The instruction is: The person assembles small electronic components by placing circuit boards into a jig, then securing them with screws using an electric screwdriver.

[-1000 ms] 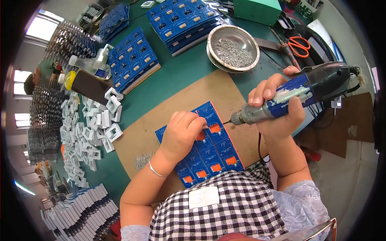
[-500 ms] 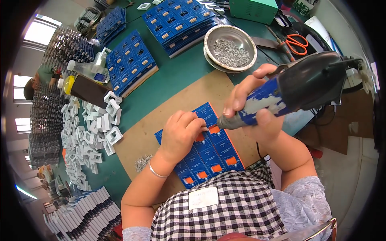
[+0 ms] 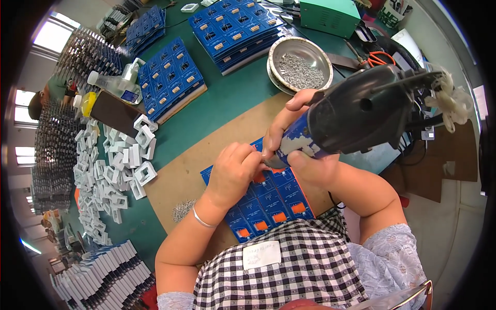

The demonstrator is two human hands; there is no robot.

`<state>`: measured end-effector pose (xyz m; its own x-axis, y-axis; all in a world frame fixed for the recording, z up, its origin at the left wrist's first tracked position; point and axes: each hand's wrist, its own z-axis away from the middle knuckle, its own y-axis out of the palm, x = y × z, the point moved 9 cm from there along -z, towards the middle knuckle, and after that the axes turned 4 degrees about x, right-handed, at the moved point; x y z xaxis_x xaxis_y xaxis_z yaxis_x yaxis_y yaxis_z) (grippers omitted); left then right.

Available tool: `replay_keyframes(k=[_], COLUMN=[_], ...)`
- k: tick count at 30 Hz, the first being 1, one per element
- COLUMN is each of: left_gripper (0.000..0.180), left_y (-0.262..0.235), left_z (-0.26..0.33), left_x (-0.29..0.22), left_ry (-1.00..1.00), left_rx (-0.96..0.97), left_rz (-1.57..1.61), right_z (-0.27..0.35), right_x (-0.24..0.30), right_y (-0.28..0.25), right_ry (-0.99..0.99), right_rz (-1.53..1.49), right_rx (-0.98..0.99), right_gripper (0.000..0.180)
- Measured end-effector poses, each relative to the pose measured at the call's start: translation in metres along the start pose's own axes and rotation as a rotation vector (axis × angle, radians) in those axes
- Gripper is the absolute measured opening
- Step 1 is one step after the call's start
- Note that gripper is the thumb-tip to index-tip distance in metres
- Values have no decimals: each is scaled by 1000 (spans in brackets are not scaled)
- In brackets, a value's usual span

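While the right hand (image 3: pixel 305 155) grips a black-and-blue electric screwdriver (image 3: pixel 356 116) around its barrel, tip pointing down, the left hand (image 3: pixel 232 173) rests with curled fingers on a blue panel of circuit boards with orange parts (image 3: pixel 268 199), holding nothing that can be seen. That panel lies on a brown cardboard sheet (image 3: pixel 175 178), just in front of the person's checked shirt. Beyond the cardboard sits a round metal bowl of small screws (image 3: pixel 302 64); to the cardboard's left, white plastic frames (image 3: pixel 111 170) are scattered on the green table (image 3: pixel 227 98), and stacked blue panels (image 3: pixel 170 77) lie beyond them.
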<state>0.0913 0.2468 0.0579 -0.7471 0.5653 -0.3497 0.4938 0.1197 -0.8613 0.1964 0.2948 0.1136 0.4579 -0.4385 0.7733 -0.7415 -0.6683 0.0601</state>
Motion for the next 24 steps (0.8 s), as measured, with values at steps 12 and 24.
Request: replay_keyframes(k=[12, 24], left_gripper=[17, 17], left_y=[0, 3], left_z=[-2, -6], left_x=[-1, 1], left_ry=[35, 128], left_rx=[36, 68], left_rz=[17, -6], right_z=[-3, 7], right_x=[4, -2], right_y=[-1, -11], right_ry=[31, 33], right_rz=[-92, -77], right_rx=[-67, -210], right_gripper=[57, 59])
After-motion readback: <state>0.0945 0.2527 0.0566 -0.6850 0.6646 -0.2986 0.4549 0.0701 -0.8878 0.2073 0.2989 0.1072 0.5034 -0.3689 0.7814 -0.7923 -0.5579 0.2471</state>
